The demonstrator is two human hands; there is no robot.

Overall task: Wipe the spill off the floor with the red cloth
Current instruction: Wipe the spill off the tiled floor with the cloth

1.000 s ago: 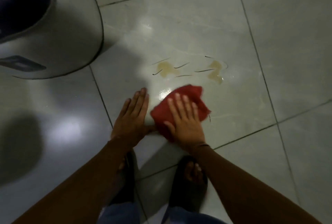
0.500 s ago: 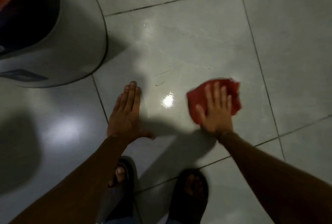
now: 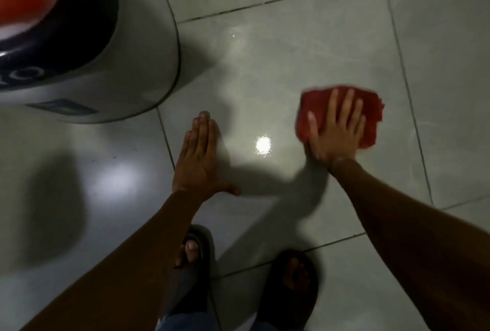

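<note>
The red cloth [image 3: 371, 110] lies bunched on the pale floor tile [image 3: 265, 65], right of centre. My right hand [image 3: 336, 131] presses flat on top of it, fingers spread and pointing away from me. My left hand [image 3: 197, 155] rests palm down on the bare tile to the left, fingers together, thumb out, holding nothing. No yellowish spill marks show on the tile between and beyond the hands; only a bright light glare [image 3: 263, 144] sits there.
A large rounded grey appliance [image 3: 127, 70] with a dark top stands at the upper left, close to my left hand. My two feet in dark sandals [image 3: 289, 285] are at the bottom centre. Dark grout lines cross the floor.
My right hand swept the cloth from beside my left hand up and to the right across the yellowish spill. The stains seen a second ago no longer show. My left hand stayed planted.
</note>
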